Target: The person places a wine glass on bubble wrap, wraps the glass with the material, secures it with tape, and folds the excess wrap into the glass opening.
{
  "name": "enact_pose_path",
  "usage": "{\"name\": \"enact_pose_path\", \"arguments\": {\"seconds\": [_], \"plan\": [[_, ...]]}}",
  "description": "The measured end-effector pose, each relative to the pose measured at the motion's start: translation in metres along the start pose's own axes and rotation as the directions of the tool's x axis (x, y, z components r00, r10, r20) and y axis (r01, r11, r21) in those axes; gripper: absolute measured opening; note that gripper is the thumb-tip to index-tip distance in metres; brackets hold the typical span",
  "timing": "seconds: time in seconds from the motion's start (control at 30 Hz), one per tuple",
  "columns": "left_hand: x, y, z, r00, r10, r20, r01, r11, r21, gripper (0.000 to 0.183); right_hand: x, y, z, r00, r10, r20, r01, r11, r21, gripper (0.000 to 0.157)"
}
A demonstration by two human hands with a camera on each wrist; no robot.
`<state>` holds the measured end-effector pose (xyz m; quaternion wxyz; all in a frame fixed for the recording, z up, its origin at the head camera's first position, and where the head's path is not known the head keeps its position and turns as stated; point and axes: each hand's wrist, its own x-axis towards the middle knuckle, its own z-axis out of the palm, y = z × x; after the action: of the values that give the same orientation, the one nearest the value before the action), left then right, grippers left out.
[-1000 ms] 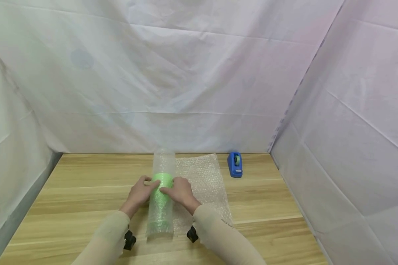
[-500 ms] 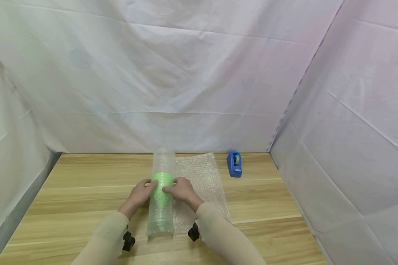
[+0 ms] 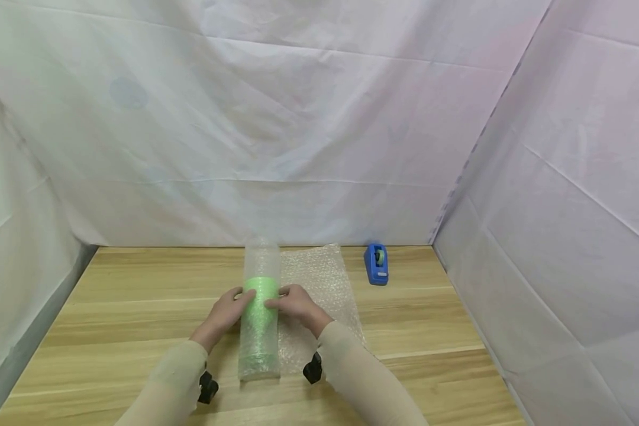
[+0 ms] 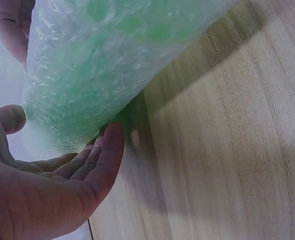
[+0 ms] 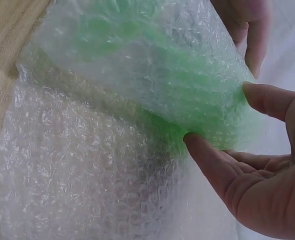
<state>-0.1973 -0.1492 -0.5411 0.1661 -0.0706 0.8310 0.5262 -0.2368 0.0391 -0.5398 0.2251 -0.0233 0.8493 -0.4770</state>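
Observation:
A roll of clear bubble wrap (image 3: 259, 349) lies lengthwise on the table, wound round a bright green cylindrical thing (image 3: 267, 286). The far end of the roll is wrap alone. My left hand (image 3: 225, 309) holds its left side, thumb on top and fingers curled under the lower edge in the left wrist view. On the opposite side my right hand (image 3: 297, 304) grips the roll between thumb and fingers, its fingertips at the line where roll meets sheet. A loose flat stretch of bubble wrap (image 5: 77, 165) runs out to the right from beneath the roll.
A blue tape dispenser (image 3: 376, 264) stands at the back of the wooden table (image 3: 138, 307), right of the loose sheet. White cloth (image 3: 319, 118) hangs behind the table and along both sides. Black wrist-worn devices (image 3: 207, 387) sit under the forearms.
The roll has turned and shifted slightly right, while the loose sheet's right edge has drawn left. My right hand has moved a little to the right; the left hand has barely moved.

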Motion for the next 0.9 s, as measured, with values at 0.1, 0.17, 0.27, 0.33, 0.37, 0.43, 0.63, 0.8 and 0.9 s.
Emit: {"name": "enact_pose_path", "arguments": {"seconds": [0.1,0.17,0.27,0.33,0.37,0.43,0.63,0.8,0.9], "plan": [[0.0002,-0.0003,0.0009,1.000,0.000,-0.002,0.000,1.000,-0.005,0.078,0.0008,0.0025,0.0003,1.000,-0.003,0.020,0.002,0.999,0.043,0.070],[0.0002,-0.0012,0.0008,1.000,-0.002,-0.008,0.002,1.000,-0.005,0.078,0.0007,0.0026,0.0010,1.000,-0.004,0.026,0.003,0.999,0.043,0.070],[0.0001,-0.0027,0.0003,1.000,-0.008,-0.011,0.009,1.000,0.001,0.079,0.0006,0.0021,0.0026,1.000,0.006,0.029,-0.007,1.000,0.023,0.070],[0.0006,-0.0030,0.0000,1.000,-0.010,-0.009,0.010,1.000,0.008,0.079,0.0009,0.0013,0.0033,0.999,0.018,0.028,-0.019,1.000,0.020,0.069],[0.0010,-0.0029,0.0000,1.000,-0.008,-0.008,0.008,1.000,0.013,0.080,0.0012,0.0010,0.0034,0.999,0.023,0.026,-0.023,1.000,0.017,0.069],[0.0022,-0.0017,0.0001,1.000,-0.003,-0.009,0.003,1.000,0.021,0.080,0.0018,0.0006,0.0032,0.999,0.029,0.016,-0.029,0.999,0.019,0.070],[0.0036,0.0020,0.0007,1.000,0.005,-0.009,-0.005,0.999,0.035,0.080,0.0019,0.0022,0.0028,1.000,0.022,-0.010,-0.021,0.998,0.051,0.073],[0.0022,0.0028,0.0011,1.000,0.000,0.003,0.000,1.000,0.015,0.076,0.0002,0.0061,0.0047,1.000,0.019,0.003,-0.019,0.992,0.127,0.069],[0.0020,0.0023,0.0013,1.000,0.007,0.008,-0.007,1.000,0.007,0.073,0.0012,0.0089,0.0055,1.000,0.010,0.019,-0.013,0.988,0.152,0.061]]}}
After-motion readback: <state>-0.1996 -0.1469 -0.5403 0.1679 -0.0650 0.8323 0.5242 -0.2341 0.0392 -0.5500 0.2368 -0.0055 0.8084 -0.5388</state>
